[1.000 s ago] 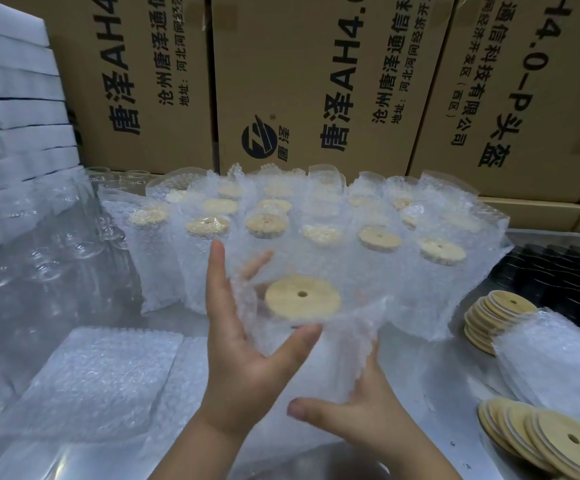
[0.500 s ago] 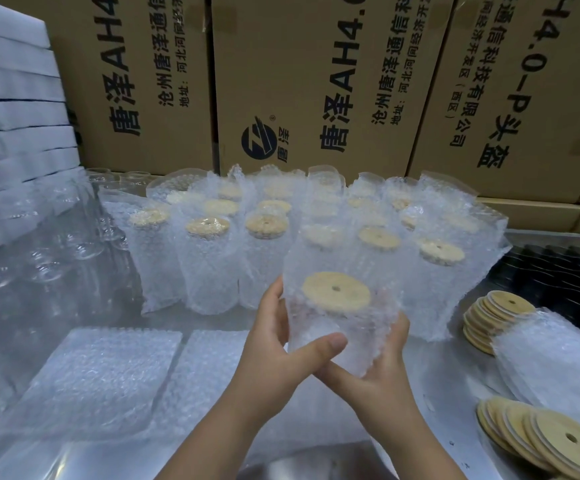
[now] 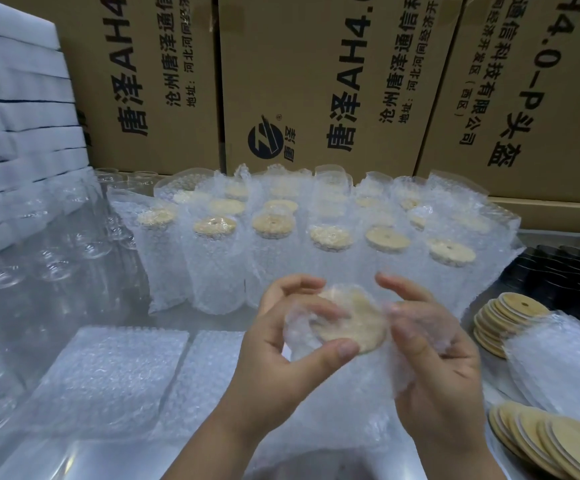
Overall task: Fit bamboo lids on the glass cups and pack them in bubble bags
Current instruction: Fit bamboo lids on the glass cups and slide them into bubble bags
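A glass cup with a round bamboo lid (image 3: 352, 322) sits inside a bubble bag (image 3: 361, 368) held between both hands low in the middle. My left hand (image 3: 281, 344) grips the bag's left side, thumb under the lid and fingers curled over the folded top. My right hand (image 3: 430, 351) grips the right side, fingers curled over the bag's top flap. The bag film now covers the lid. Behind stand several packed cups in bubble bags (image 3: 316, 244), lids showing.
Flat bubble bags (image 3: 108, 379) lie at front left. Bare glass cups (image 3: 39, 258) stand on the left, white foam sheets (image 3: 14, 109) stacked behind. Loose bamboo lids (image 3: 503, 317) and more lids (image 3: 551, 441) lie right. Cardboard boxes (image 3: 316, 81) wall the back.
The bagged cup came down and toward me. Both hands shifted from cradling its sides to curling over the top, folding the bag's open end across the lid.
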